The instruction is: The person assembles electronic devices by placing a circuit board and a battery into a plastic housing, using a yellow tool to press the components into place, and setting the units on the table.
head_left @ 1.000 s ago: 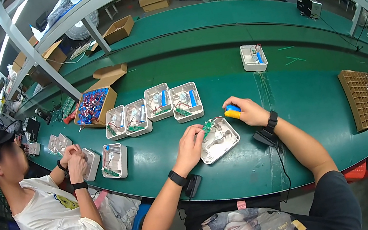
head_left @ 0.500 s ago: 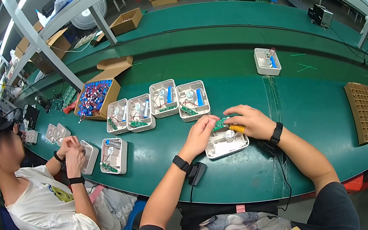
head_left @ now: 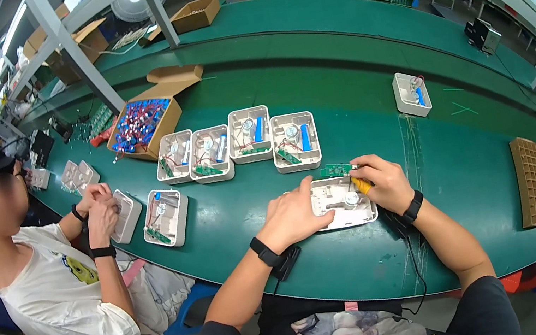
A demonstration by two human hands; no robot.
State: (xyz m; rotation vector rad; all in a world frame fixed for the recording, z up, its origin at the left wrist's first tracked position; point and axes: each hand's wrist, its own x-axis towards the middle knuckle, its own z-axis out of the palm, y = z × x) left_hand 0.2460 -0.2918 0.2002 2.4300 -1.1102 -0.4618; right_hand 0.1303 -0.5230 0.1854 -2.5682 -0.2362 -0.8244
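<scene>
A white plastic housing (head_left: 342,219) lies open on the bench in front of me, with a round white part inside. My left hand (head_left: 291,219) grips its left side, thumb over the rim. My right hand (head_left: 387,184) is closed around a yellow-handled tool (head_left: 361,185), whose kind I cannot make out. At that hand's fingertips, a green circuit board (head_left: 336,170) sits at the housing's far edge. Whether those fingers pinch the board is unclear. Farther off to the left stand several similar housings (head_left: 299,164) containing blue cylindrical batteries, wires and green boards.
A cardboard box (head_left: 168,124) of blue batteries stands at the far left. Another filled housing (head_left: 414,108) is at the back right, and a divided cardboard tray (head_left: 529,182) at the right. Beside me on the left, a co-worker (head_left: 51,277) handles a white housing (head_left: 128,221).
My left hand has moved from the circuit board to the housing's left side. The board now shows at the far edge by my right fingertips. The view has shifted slightly.
</scene>
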